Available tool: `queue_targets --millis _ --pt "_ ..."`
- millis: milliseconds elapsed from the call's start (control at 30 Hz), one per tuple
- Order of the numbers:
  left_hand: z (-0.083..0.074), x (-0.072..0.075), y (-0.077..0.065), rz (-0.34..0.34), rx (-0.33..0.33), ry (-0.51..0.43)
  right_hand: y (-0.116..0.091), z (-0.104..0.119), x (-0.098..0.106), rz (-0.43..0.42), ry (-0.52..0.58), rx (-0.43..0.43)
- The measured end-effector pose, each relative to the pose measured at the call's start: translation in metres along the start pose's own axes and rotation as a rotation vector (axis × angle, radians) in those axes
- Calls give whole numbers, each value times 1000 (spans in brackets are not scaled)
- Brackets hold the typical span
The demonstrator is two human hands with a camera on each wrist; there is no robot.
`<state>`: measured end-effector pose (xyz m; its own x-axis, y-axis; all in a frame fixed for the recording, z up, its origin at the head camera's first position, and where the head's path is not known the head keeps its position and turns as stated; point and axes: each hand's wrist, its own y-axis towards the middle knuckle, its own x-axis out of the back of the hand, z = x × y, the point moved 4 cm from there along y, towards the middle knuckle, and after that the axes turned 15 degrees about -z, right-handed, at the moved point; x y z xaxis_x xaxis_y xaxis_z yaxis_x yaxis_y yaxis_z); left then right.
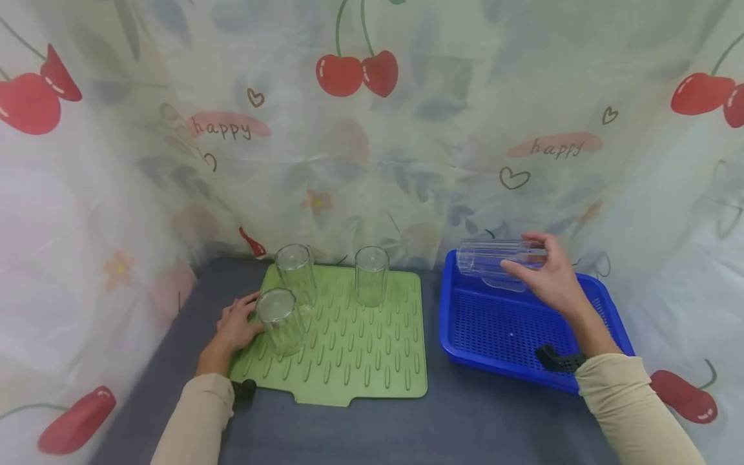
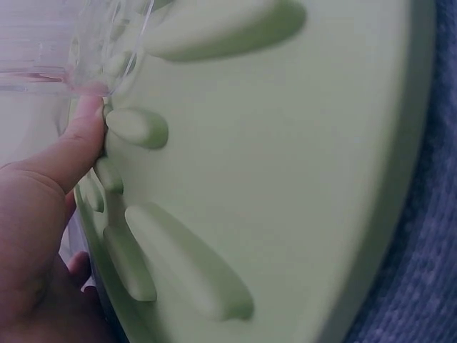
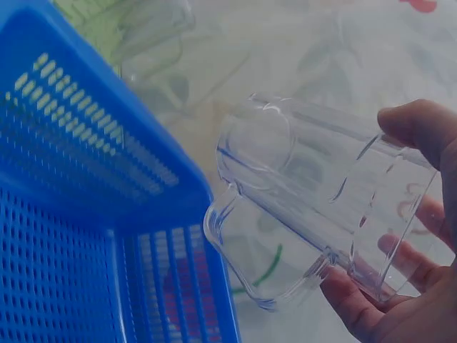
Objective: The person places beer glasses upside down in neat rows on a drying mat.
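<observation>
My right hand point(image 1: 549, 274) grips a clear mug point(image 1: 491, 258) on its side above the blue basket, fingers and thumb around one end. In the right wrist view the mug's handle point(image 3: 268, 304) hangs below its body. At the mat's left edge, my left hand point(image 1: 238, 323) rests against a clear cup point(image 1: 281, 326) standing on the green drying mat point(image 1: 372, 374). Its thumb point(image 2: 78, 136) is straight and touches the cup's lower edge in the left wrist view. Two more clear cups stand farther back, one at left point(image 1: 296, 274) and one at centre point(image 1: 372, 278).
The blue perforated basket point(image 1: 482, 358) sits right of the mat on a dark grey tabletop point(image 1: 407, 433). A patterned curtain point(image 1: 407, 161) with cherries surrounds the back and sides. Black mounts are on both wrists, the right one point(image 1: 558, 360) hanging over the basket.
</observation>
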<state>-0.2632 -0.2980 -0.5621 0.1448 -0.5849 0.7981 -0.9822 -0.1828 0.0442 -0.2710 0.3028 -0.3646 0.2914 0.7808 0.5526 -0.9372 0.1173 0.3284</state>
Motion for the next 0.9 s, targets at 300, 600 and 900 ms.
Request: queue_targets --millis 300,600,900 --pt "-1 0 -1 -2 3 5 -12 14 -19 27 105 -47" --pt "-2 2 -2 1 12 6 -16 22 -39 36 212 -55" --pt "-1 0 -1 -2 12 8 -21 21 -64 65 316 -89"
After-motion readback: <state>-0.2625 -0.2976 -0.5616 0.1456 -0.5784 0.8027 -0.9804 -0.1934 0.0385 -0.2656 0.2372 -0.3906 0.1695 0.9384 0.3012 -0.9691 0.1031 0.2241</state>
